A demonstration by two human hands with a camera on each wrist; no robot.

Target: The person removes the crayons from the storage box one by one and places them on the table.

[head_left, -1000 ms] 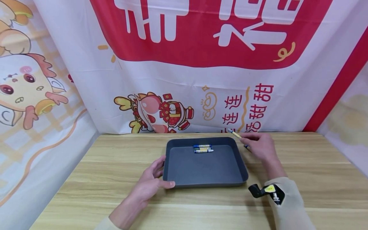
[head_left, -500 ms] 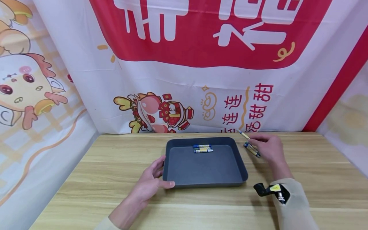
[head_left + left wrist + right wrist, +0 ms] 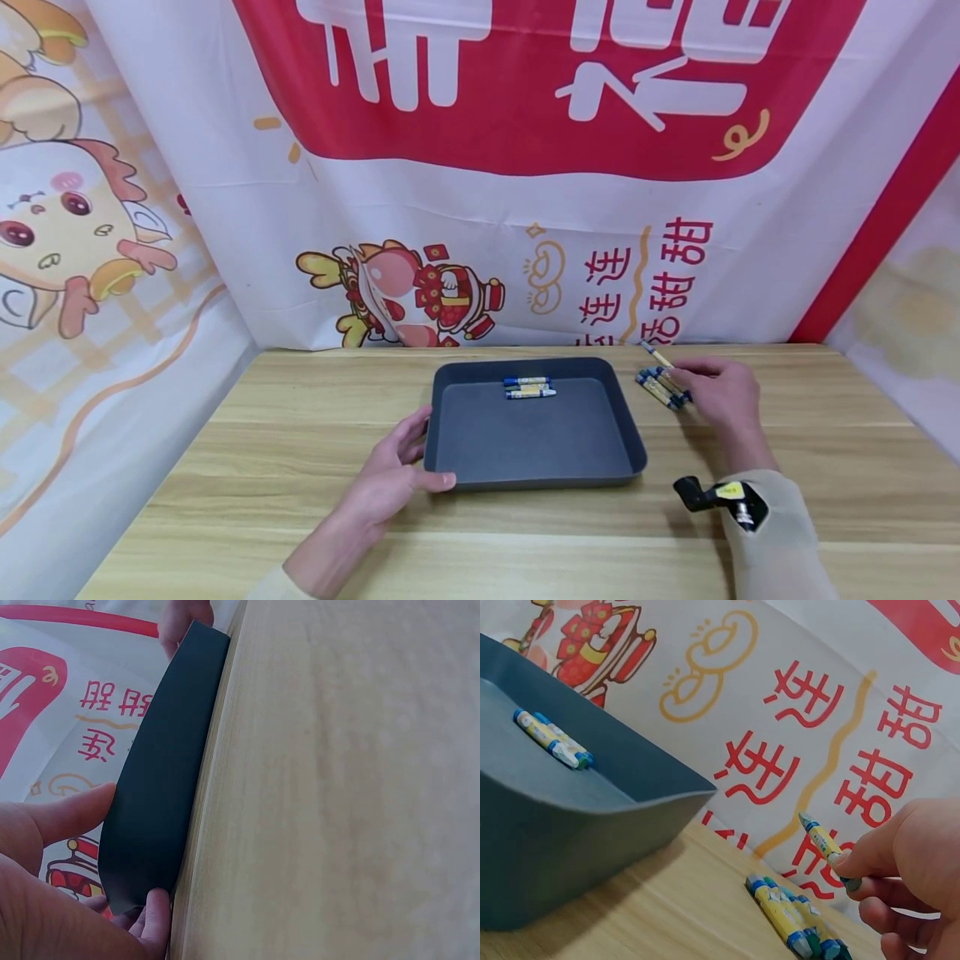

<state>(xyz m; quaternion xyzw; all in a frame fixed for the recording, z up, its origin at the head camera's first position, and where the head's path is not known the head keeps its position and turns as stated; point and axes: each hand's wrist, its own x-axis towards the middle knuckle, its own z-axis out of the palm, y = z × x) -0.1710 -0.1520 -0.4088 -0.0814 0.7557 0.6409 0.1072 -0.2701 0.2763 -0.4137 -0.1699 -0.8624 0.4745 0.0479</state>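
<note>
My right hand (image 3: 723, 396) pinches a crayon (image 3: 823, 841) between thumb and fingers, its tip pointing up and away. It has a yellow wrapper with blue bands. Just below it, several similar crayons (image 3: 787, 919) lie side by side on the table, right of the dark grey tray (image 3: 536, 450). My left hand (image 3: 401, 462) grips the tray's near left corner, the thumb along the near side and the fingers at the left wall. Inside the tray, near the far wall, a small row of crayons (image 3: 529, 388) lies together.
The wooden table (image 3: 480, 550) runs back to a white and red printed cloth (image 3: 480, 225). Another printed cloth (image 3: 97, 375) hangs at the left. On the right forearm sits a black wrist mount (image 3: 723, 498).
My right hand has moved rightward, away from the tray, still pinching the crayon. More of the loose crayons beside the tray now show. The left hand and tray stay put.
</note>
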